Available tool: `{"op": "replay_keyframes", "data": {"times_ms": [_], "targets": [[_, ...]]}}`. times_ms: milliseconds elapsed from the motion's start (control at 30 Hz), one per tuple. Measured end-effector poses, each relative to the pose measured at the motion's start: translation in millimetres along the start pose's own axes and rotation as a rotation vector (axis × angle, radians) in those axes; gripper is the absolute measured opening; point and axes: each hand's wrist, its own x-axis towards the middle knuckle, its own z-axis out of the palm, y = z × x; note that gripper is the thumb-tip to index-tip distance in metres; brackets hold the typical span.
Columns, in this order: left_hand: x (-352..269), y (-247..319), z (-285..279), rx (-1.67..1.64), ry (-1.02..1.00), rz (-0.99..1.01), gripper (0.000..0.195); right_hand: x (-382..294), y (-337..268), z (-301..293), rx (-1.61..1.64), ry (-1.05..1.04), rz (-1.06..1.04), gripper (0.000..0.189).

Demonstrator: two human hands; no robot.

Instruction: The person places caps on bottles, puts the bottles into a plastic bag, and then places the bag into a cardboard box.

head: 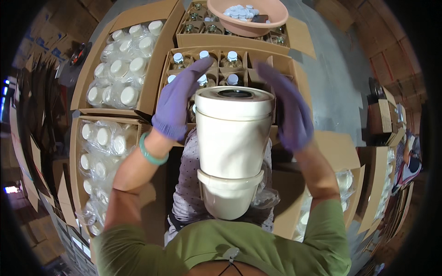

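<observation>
A white lidded container (234,145) with a dark round opening in its top stands before my body, over my lap. My left hand (183,96), in a purple glove, is at its left with the fingers stretched forward. On the other side is my right hand (288,103), gloved alike and blurred, its fingers pointing forward. Neither hand holds anything, and I cannot tell whether either touches the container. Beyond it sits a divided cardboard carton (283,51) with several clear bottles bearing light blue caps (232,56). The container hides part of the carton.
A pink basin (248,29) with loose caps rests on another carton of uncapped bottles (191,28). At left, two cartons hold plastic-wrapped, white-lidded containers (119,68) (103,136). More cartons (340,151) stand at right, with a person (409,165) farther off.
</observation>
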Motion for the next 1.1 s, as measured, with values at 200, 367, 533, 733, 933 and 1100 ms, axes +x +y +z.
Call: {"op": "replay_keyframes", "data": {"times_ms": [200,367,533,733,933,1100], "targets": [[-1,-5,-10,0.421,-0.135,0.028,0.049,1,-15,1,-0.047,-0.209,-0.222,0.044],[-11,-13,-8,0.405,-0.232,0.344,0.053,-8,17,6,0.048,-0.135,-0.022,0.04],[-14,15,10,0.049,-0.193,0.1,0.049,-9,36,2,0.03,0.029,-0.12,0.044],[8,-31,-10,-0.451,-0.362,-0.304,0.054,13,-50,18,-0.18,-0.202,0.014,0.028],[8,-7,-9,-0.221,-0.325,-0.044,0.066,9,23,-16,0.127,-0.4,0.084,0.034],[26,-40,-41,0.301,-0.511,-0.07,0.072,30,-25,8,-0.1,-0.357,-0.377,0.048]]}}
